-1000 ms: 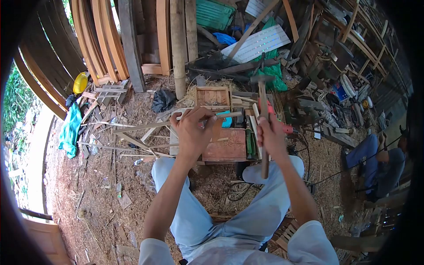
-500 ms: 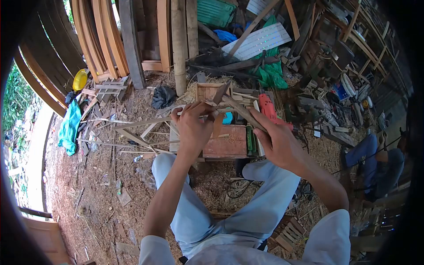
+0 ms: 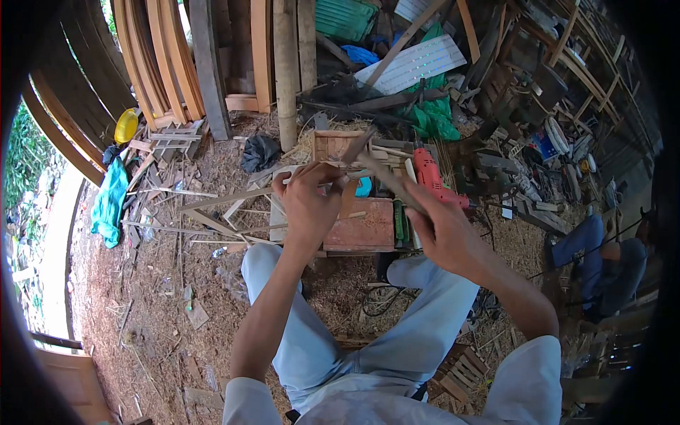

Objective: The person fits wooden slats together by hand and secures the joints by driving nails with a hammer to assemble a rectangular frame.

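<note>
My right hand (image 3: 450,230) is wrapped round the wooden handle of a hammer (image 3: 388,177), whose dark head is slightly blurred and points up and away from me. Just left of it, my left hand (image 3: 309,202) is closed on a thin wooden strip (image 3: 244,197) that runs out to the left. A flat brown piece of wood (image 3: 348,198) hangs beside its fingertips; how it joins the strip is hidden. Under the hands lies a reddish wooden board (image 3: 359,225). A round turquoise item (image 3: 364,186) shows between the hands.
A red power tool (image 3: 431,173) lies right of the hammer, near a green item (image 3: 401,225). Beyond the board is a small wooden box (image 3: 340,134). Wood shavings and offcuts cover the floor (image 3: 163,283). Another person's legs (image 3: 584,244) are at the far right.
The hammer head has shifted slightly up and to the right and is now blurred. My left hand keeps its grip on the strip, and the whole view has shifted a little.
</note>
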`<control>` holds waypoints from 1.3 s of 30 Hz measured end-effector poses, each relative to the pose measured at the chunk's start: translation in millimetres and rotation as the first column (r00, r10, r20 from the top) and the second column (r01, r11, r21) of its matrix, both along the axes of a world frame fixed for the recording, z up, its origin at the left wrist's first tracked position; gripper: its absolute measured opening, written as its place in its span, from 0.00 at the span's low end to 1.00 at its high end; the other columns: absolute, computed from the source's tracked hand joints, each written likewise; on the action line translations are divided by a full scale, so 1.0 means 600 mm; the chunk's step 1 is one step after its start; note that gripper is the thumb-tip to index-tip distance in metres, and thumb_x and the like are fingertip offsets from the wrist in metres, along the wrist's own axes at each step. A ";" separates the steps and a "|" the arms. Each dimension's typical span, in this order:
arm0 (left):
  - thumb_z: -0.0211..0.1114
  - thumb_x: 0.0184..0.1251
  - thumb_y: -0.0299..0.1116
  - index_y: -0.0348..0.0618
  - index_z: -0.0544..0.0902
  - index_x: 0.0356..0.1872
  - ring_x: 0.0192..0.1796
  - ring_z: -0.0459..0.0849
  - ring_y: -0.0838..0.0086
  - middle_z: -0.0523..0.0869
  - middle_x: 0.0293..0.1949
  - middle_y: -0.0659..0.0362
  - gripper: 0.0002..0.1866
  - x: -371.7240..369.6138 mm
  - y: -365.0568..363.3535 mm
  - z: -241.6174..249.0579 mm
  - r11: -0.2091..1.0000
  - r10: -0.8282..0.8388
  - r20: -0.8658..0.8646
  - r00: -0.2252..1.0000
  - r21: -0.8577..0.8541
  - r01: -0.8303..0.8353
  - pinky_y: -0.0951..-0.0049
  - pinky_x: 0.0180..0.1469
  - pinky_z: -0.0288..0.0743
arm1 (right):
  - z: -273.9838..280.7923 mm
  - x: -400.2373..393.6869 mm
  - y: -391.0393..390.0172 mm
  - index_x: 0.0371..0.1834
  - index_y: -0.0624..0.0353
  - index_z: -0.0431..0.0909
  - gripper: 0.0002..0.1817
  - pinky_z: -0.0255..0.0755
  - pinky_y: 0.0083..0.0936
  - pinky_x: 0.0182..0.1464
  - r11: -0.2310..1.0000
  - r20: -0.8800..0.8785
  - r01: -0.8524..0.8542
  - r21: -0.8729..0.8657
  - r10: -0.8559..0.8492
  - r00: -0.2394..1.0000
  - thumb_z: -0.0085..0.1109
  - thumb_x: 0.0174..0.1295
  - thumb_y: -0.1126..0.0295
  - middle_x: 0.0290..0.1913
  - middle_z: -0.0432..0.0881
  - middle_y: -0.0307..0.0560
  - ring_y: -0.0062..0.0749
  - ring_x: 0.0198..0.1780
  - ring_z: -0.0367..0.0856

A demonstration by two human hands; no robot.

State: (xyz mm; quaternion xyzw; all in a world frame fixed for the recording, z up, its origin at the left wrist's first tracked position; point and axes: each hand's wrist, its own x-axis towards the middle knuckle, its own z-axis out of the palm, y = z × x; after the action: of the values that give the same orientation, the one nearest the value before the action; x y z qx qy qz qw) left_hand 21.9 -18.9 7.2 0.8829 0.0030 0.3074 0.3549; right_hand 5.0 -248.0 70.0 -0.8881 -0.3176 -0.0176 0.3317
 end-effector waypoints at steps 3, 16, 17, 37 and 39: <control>0.70 0.59 0.32 0.48 0.87 0.33 0.43 0.86 0.74 0.90 0.33 0.65 0.03 0.000 0.003 0.002 1.000 -0.013 -0.017 1.000 0.015 0.013 0.62 0.60 0.53 | 0.014 -0.003 0.003 0.69 0.65 0.66 0.25 0.70 0.49 0.30 1.000 -0.039 0.011 -0.012 -0.012 0.999 0.52 0.67 0.77 0.25 0.78 0.68 0.63 0.25 0.79; 0.69 0.59 0.30 0.49 0.86 0.36 0.44 0.87 0.75 0.90 0.35 0.66 0.04 0.004 -0.002 -0.002 1.000 -0.003 -0.001 1.000 0.009 0.003 0.61 0.61 0.53 | -0.006 0.014 0.009 0.61 0.65 0.72 0.19 0.68 0.41 0.28 0.980 0.024 0.048 0.193 -0.054 0.998 0.55 0.69 0.70 0.24 0.79 0.60 0.54 0.22 0.78; 0.69 0.59 0.31 0.49 0.86 0.35 0.42 0.87 0.72 0.89 0.36 0.66 0.04 0.005 -0.002 -0.002 1.000 -0.006 0.001 1.000 -0.023 0.006 0.58 0.61 0.54 | -0.011 0.026 0.014 0.61 0.65 0.72 0.19 0.68 0.41 0.28 0.980 0.029 0.050 0.193 -0.057 0.998 0.55 0.69 0.70 0.24 0.79 0.60 0.54 0.22 0.78; 0.62 0.63 0.18 0.33 0.82 0.48 0.49 0.88 0.70 0.89 0.40 0.53 0.12 0.013 0.056 0.036 0.868 -0.452 -0.151 0.879 -0.301 0.395 0.70 0.53 0.80 | -0.076 0.122 0.112 0.29 0.68 0.80 0.14 0.61 0.34 0.26 0.960 -0.143 0.167 0.225 -0.137 0.980 0.68 0.61 0.66 0.17 0.71 0.49 0.29 0.20 0.63; 0.64 0.63 0.19 0.33 0.84 0.46 0.45 0.89 0.70 0.90 0.39 0.53 0.11 0.011 0.044 0.033 0.914 -0.373 -0.090 0.924 -0.210 0.348 0.70 0.50 0.81 | -0.070 0.120 0.111 0.29 0.68 0.80 0.14 0.61 0.34 0.26 0.961 -0.156 0.177 0.212 -0.146 0.977 0.68 0.61 0.65 0.17 0.71 0.49 0.29 0.20 0.64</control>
State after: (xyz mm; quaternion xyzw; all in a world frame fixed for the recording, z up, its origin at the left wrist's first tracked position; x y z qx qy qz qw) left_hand 28.5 7.2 26.8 0.8482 -0.1080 0.1776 0.4872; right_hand 77.2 -181.2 28.2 -0.8670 -0.2159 -0.0185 0.4487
